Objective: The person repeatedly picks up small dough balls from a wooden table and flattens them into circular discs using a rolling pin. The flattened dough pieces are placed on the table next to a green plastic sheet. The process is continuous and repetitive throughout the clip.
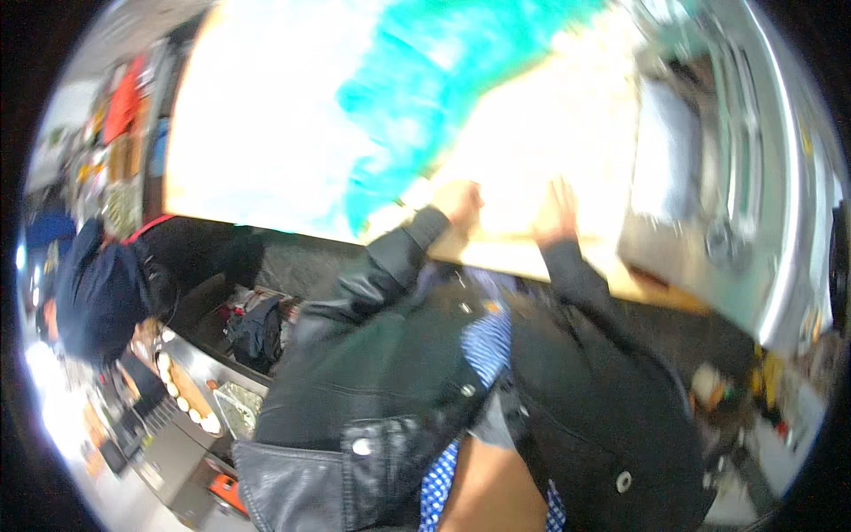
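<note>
The pale tabletop (545, 126) before me is so overexposed that its details are washed out. Across its middle spreads a turquoise sheet-like material (412, 100), blurred, between broad white areas. My left hand (459, 203) is near the front edge with its fingers curled; whether anything is inside it is hidden by glare. To its right, my right hand (557, 211) points away from me with fingers extended, palm toward the pale surface. Nothing shows in that hand. Both forearms are in black jacket sleeves.
Metal rails (751, 146) and a grey-white panel (665, 153) stand to the right. At left, a person in dark clothing (103, 299) bends near a metal counter (213, 356) bearing a tray with several round pale pieces (183, 402) and a clear container (239, 405).
</note>
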### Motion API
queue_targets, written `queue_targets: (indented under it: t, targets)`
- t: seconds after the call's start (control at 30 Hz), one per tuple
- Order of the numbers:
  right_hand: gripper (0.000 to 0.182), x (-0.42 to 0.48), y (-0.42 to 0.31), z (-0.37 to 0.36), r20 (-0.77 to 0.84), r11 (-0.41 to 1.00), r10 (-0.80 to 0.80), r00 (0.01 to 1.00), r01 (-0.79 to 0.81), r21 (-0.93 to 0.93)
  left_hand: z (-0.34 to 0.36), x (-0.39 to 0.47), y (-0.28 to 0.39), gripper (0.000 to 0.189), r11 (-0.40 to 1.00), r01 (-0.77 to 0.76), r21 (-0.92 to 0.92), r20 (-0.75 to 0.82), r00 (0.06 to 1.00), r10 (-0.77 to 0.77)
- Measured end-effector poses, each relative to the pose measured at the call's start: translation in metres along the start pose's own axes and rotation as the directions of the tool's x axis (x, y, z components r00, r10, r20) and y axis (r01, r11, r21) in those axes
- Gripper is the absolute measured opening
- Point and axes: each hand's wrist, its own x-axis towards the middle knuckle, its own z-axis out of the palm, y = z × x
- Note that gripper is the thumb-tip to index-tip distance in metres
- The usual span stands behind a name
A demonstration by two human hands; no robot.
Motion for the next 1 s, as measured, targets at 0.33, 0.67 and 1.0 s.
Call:
queue_targets:
  t: [0.33,0.67,1.0]
  targets:
    - [0.059,0.012,-0.005,-0.001,0.156,0.915,0.285,0.946,-0.219,-0.340,0.029,-0.024,0.011,0.029,0.995,-0.007,-0.101,-0.027,1.000,0.005]
    - [0.059,-0.107,0.003,-0.036,0.185,0.969,0.059,0.981,-0.012,-0.248,0.052,-0.049,-0.031,0.048,-0.319,0.107,-0.942,0.086,0.993,0.079]
    - [0.054,-0.087,0.011,-0.027,0.077,0.981,0.074,0.994,-0.059,-0.185,-0.306,0.049,-0.033,0.060,-0.220,-0.535,-0.815,-0.494,0.842,-0.218]
